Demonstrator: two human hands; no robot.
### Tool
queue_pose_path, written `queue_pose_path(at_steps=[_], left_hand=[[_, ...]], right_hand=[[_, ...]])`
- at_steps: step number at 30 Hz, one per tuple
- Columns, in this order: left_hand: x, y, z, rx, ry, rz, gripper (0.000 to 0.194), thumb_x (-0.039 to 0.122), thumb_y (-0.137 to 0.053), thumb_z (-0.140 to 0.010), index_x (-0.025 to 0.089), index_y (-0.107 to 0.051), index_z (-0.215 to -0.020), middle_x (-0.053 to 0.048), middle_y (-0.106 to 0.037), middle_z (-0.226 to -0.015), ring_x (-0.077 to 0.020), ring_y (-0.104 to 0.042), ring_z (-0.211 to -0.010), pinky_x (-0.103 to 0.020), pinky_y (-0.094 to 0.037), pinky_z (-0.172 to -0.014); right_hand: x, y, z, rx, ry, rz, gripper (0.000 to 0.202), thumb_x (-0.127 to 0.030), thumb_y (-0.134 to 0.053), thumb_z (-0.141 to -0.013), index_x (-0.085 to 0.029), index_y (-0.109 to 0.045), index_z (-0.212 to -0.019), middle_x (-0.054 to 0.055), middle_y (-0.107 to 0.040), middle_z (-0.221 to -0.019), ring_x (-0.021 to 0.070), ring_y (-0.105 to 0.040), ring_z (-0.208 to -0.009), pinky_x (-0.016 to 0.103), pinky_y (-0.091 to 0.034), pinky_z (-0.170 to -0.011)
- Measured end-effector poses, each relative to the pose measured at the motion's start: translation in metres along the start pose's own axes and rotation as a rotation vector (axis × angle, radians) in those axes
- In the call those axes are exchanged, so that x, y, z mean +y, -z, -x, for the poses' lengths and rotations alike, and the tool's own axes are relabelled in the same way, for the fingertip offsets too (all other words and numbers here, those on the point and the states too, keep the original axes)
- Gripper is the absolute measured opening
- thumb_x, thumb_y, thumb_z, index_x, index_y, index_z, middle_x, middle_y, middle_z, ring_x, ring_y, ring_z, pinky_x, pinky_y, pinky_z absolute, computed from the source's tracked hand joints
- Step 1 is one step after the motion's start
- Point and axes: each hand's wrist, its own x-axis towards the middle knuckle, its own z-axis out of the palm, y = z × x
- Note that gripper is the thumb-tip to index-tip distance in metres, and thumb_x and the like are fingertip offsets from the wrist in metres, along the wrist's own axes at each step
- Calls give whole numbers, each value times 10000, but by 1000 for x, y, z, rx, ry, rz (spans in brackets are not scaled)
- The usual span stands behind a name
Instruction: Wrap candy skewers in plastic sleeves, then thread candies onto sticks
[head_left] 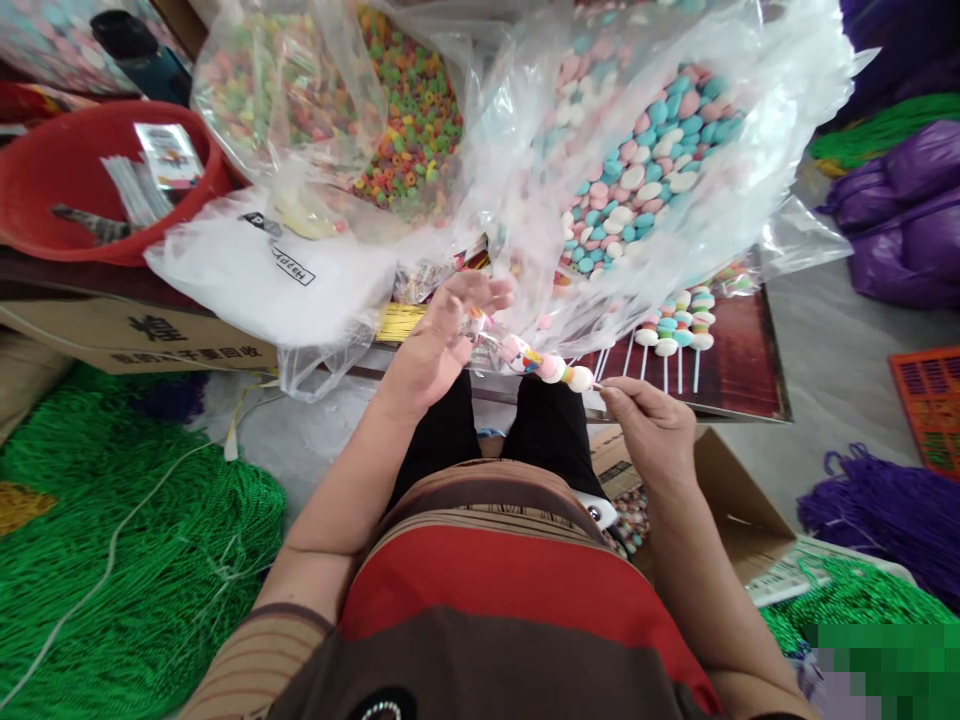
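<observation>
My right hand (651, 420) pinches the thin stick end of a marshmallow-like candy skewer (553, 369), which points left between my two hands. Pink, white, orange and green pieces are threaded on it. A clear printed wrapper (487, 340) covers its left part. At the wrapper's far end is my left hand (439, 345), palm turned inward, fingers stretched and apart; whether it touches the wrapper I cannot tell. Several finished-looking candy skewers (666, 328) lie on the dark red table (739, 375), white sticks toward me. Yellow twist ties (400, 322) lie beside my left hand.
Behind my hands stand a large clear bag of pink, blue and white candies (649, 165) and a bag of small ring candies (412, 110). A red basin (214, 160) is at left. Green cord (135, 530) heaps lie on the floor; an open cardboard box (739, 500) is at right.
</observation>
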Motion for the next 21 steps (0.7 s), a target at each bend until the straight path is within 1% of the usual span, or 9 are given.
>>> queue_pose_path(at_steps=[2,5,7,9,11,13,15,17,21], left_hand=[[5,-9,2,-49,10,98,608,744,-777,-746,220,-716,-1048,-110,-728,-1195,-341,-641,-1303,-418,-589,-912],[7,-19,4,-142,-27,199,768,877,-719,-661,239,-721,-1089,-119,-713,-1292,-387,-583,-1391,-497,-568,-1001],[5,-24,3,-190,-101,230,760,842,-787,-609,274,-726,-1111,-97,-720,-1314,-365,-615,-1358,-497,-562,-1031],[3,-30,1,-199,-153,183,691,741,-866,-608,300,-731,-1122,-70,-754,-1242,-312,-682,-1251,-454,-567,-1022],[-1,-37,-2,-128,-169,75,589,652,-891,-662,304,-726,-1107,-39,-778,-1025,-260,-733,-1092,-409,-579,-957],[-7,-44,-3,-17,-171,-13,503,610,-881,-714,306,-704,-1074,-4,-734,-848,-224,-741,-954,-363,-583,-849],[-18,-49,-2,90,-211,-62,436,631,-827,-770,309,-670,-1019,7,-704,-818,-199,-727,-890,-316,-561,-736],[-30,-50,1,162,-272,-113,420,677,-750,-823,301,-641,-975,-2,-706,-857,-178,-711,-884,-292,-549,-714],[-42,-41,7,146,-269,-134,475,703,-751,-805,284,-627,-991,-21,-724,-885,-174,-700,-902,-314,-564,-797]], right_hand=[[1,-10,2,19,-52,-85,224,-456,-764,-839,-236,-805,-846,-29,-628,-587,133,-538,-542,285,-438,-553],[-2,-26,4,10,-97,-231,272,-493,-764,-841,-224,-797,-863,-41,-576,-558,117,-484,-516,272,-408,-528],[-5,-35,4,-9,-109,-314,286,-505,-754,-857,-221,-785,-861,-41,-556,-562,113,-464,-520,270,-405,-529],[-9,-43,4,-27,-119,-386,292,-512,-748,-868,-221,-773,-868,-37,-558,-580,110,-454,-525,268,-406,-530],[-13,-50,5,-56,-117,-451,294,-516,-735,-882,-224,-763,-899,-26,-599,-627,106,-453,-532,266,-410,-534],[-17,-57,9,-101,-111,-503,286,-510,-710,-906,-230,-750,-952,-15,-641,-680,112,-483,-558,271,-432,-556],[-21,-66,15,-149,-125,-548,280,-508,-681,-930,-238,-729,-986,-25,-617,-657,126,-520,-587,278,-457,-582],[-24,-76,22,-180,-153,-593,281,-518,-660,-947,-244,-706,-983,-58,-523,-578,132,-519,-576,284,-473,-598],[-24,-89,29,-156,-180,-675,285,-538,-640,-966,-254,-666,-965,-101,-395,-531,115,-428,-515,294,-481,-620]])
